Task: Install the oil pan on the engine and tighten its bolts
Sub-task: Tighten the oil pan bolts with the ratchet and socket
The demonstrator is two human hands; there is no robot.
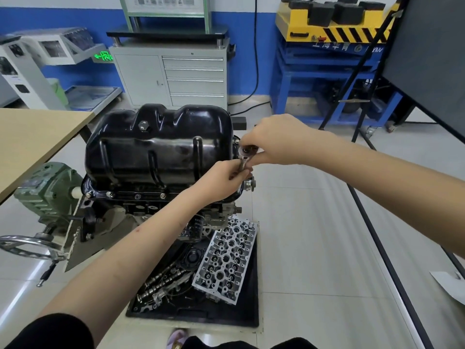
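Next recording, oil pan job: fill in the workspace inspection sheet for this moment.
Surface: engine stand with handwheel on tiled floor; black tray below.
Job's things: black oil pan seated on the engine; flange bolts visible along the near edge; ratchet at the right flange.
Clutter: cylinder head and camshafts in the tray.
Grippers: left hand grips the ratchet handle; right hand pinches its head.
Cables: black cable down the blue wall.
Surroundings: grey drawer cabinet, wooden table, blue frame carrying a yellow lift.
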